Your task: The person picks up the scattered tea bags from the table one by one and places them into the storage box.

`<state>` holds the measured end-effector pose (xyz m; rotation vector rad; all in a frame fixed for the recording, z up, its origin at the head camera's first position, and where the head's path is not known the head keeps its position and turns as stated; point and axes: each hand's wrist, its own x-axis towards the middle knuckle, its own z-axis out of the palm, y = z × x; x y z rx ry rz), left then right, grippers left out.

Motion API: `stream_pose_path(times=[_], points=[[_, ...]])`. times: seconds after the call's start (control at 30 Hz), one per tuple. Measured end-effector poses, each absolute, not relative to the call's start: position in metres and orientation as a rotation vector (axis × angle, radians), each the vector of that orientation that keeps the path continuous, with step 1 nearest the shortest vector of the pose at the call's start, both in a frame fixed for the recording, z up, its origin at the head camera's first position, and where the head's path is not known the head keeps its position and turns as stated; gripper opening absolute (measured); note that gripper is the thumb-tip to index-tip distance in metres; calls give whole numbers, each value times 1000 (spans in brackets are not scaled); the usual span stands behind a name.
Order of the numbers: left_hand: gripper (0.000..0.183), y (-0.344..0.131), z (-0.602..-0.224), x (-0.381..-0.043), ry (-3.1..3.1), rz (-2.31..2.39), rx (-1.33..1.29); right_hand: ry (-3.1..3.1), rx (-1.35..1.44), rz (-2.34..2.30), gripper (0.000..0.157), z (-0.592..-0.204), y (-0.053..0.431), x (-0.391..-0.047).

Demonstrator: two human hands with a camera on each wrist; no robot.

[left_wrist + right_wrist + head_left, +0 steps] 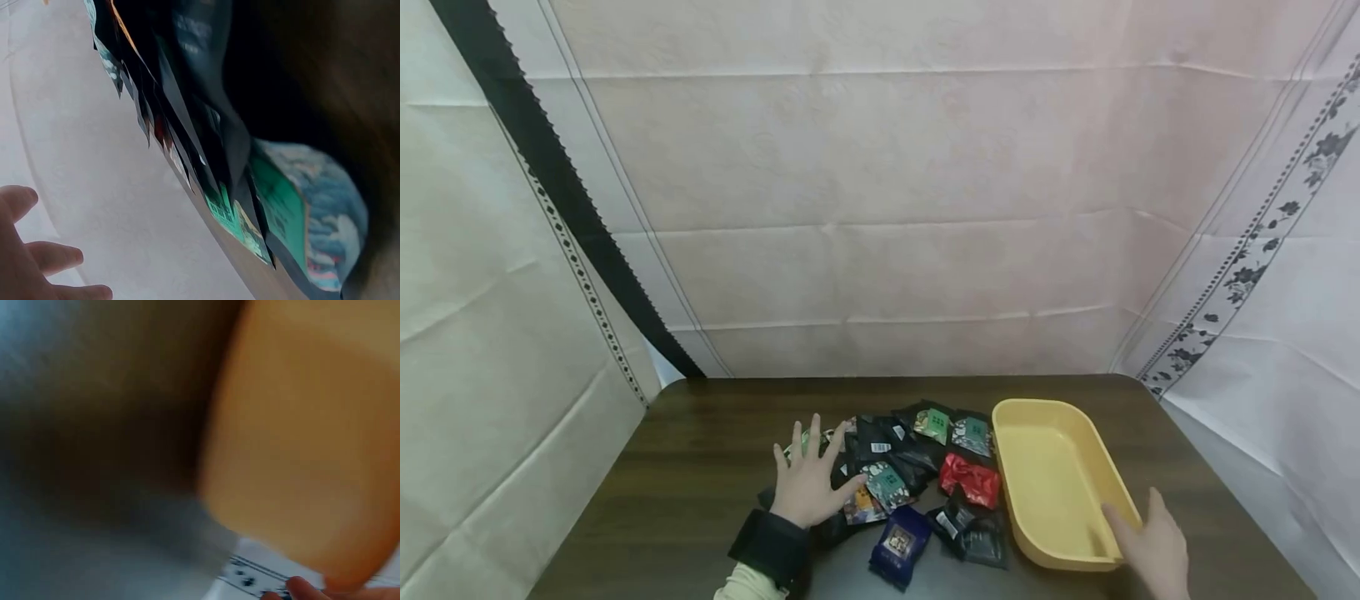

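Note:
My left hand (808,492), fingers spread and straight, is over the left side of a pile of small sealed packets (880,442). In the left wrist view its fingertips (59,256) stand apart from the packets (294,212), holding nothing. At the near right corner of a yellow plastic basin (1052,475), my right hand (1153,546) has its thumb over the rim and its index finger outside, spread apart. Whether it touches the rim cannot be told. The right wrist view is blurred; fingertips (300,587) show beside the basin (306,444).
A red packet (970,481) lies against the basin's left side. Closer to me are a dark blue packet (899,546) and a black one (985,542). Everything stands on a dark wooden table (715,450), with pale patterned cloth (887,208) hanging behind and at both sides.

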<state>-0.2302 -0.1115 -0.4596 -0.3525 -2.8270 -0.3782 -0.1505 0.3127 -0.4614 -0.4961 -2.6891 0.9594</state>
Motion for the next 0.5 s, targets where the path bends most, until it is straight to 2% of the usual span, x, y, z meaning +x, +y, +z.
stream_pose_path(times=[0.07, 0.2, 0.37, 0.5], points=[[81, -109, -461, -228, -2829, -392, -369, -2674, -648, 1120, 82, -470, 315, -147], [81, -104, -461, -226, -2801, -419, -402, -2434, -793, 1412, 75, -481, 308, -150], [73, -93, -458, -223, -2741, -423, -488, -2117, -856, 1688, 59, -485, 299, -160], [60, -73, -461, -211, -2713, -436, -681, -1971, -862, 1765, 59, -486, 297, -158]])
